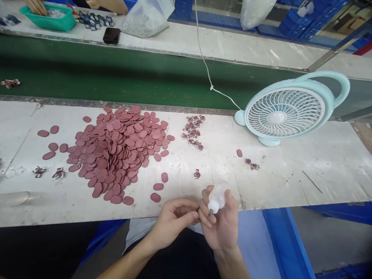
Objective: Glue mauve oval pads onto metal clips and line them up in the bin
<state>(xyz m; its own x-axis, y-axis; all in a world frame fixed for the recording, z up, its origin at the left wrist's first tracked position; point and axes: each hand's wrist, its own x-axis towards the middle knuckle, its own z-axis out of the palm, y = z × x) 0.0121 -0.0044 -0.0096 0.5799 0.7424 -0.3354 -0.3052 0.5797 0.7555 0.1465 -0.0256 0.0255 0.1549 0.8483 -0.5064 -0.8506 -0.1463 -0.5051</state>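
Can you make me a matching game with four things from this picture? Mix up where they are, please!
Things
1. Fan
2. Pile of reddish ovals
3. Small bottle
4. Teal bin

Places
A. Held in the right hand
B. Beyond the green strip, at the picture's top left
C. On the near table, in the picture's left half
D. On the near table, in the picture's right half

Right pairs: 1-D, 2-C, 3-A, 4-B
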